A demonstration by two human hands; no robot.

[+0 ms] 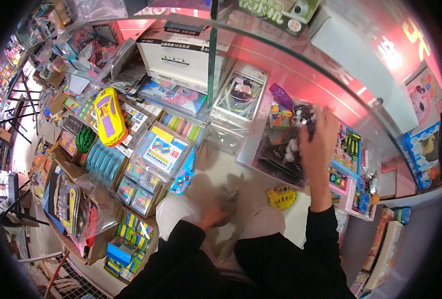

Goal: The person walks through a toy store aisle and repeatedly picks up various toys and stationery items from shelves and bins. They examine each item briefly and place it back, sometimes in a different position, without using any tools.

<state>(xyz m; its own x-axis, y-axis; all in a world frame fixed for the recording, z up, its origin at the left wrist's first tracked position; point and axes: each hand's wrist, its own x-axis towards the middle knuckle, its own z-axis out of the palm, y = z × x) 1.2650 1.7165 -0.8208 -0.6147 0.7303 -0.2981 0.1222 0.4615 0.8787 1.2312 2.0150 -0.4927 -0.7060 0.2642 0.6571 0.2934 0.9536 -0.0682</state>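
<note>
A glass shelf (301, 54) carries a long white box (353, 65).

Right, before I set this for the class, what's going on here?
Someone's right hand is at some small black-and-white items on the right; whether it grips any is unclear. The left hand is low, near the knees, its grip also unclear. A yellow toy car lies among packaged goods to the left.

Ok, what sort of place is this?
Most likely a toy or stationery shop, going by the yellow-and-purple plastic toy car, the square clear plastic box with a colourful block-patterned label, and the yellow starburst-shaped card, which looks like a shop sign.
</note>
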